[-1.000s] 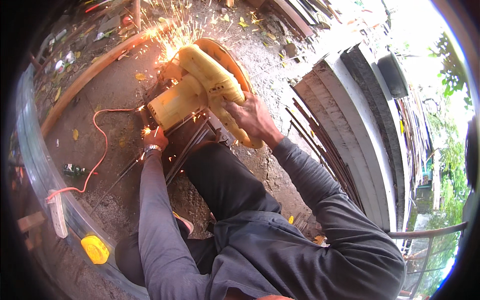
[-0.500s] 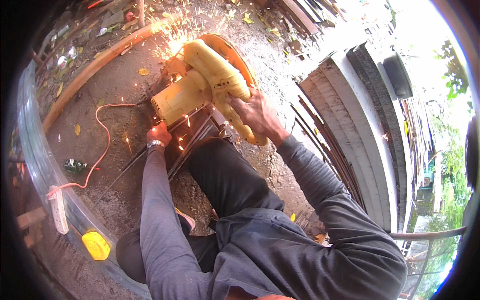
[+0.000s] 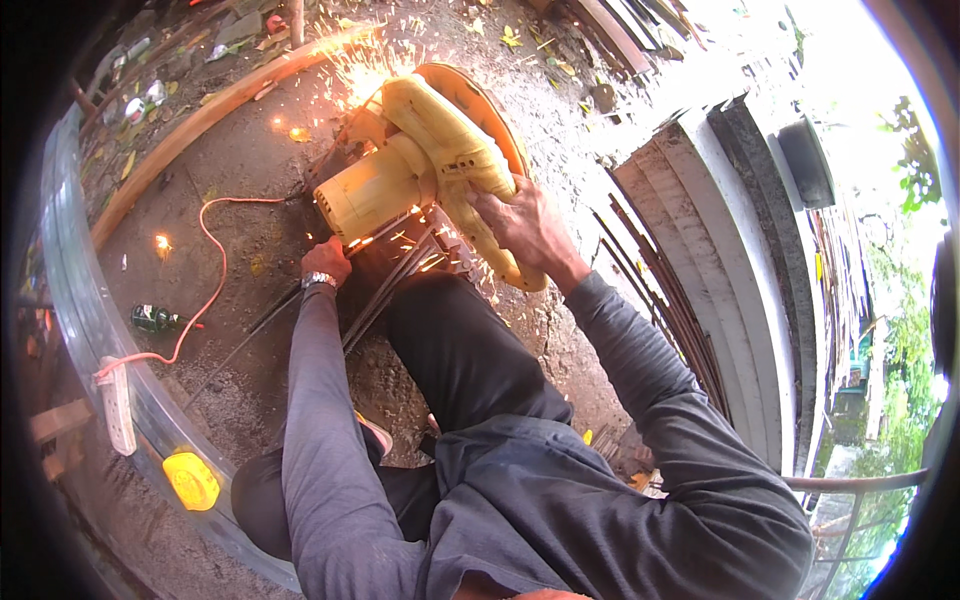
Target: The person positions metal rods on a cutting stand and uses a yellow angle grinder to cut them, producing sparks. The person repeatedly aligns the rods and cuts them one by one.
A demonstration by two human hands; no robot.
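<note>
My right hand is wrapped round the handle of a yellow cut-off saw, whose round guard rises at its far right side. Bright sparks spray from the saw's far side; the contact point of the blade is hidden behind the body. Just below the motor housing, my left hand, with a metal watch at the wrist, is closed round thin metal rods. More rods lie between that hand and my bent knee, running under the saw.
An orange cord runs from a white power strip toward the saw. A green bottle and a yellow tape measure are on the left, beside long metal channels. Concrete slabs and rusty rods stand at right.
The view has shifted slightly, so most things appear a little to the right. Both hands keep their holds, and the sparks now spread around the rods near my knee.
</note>
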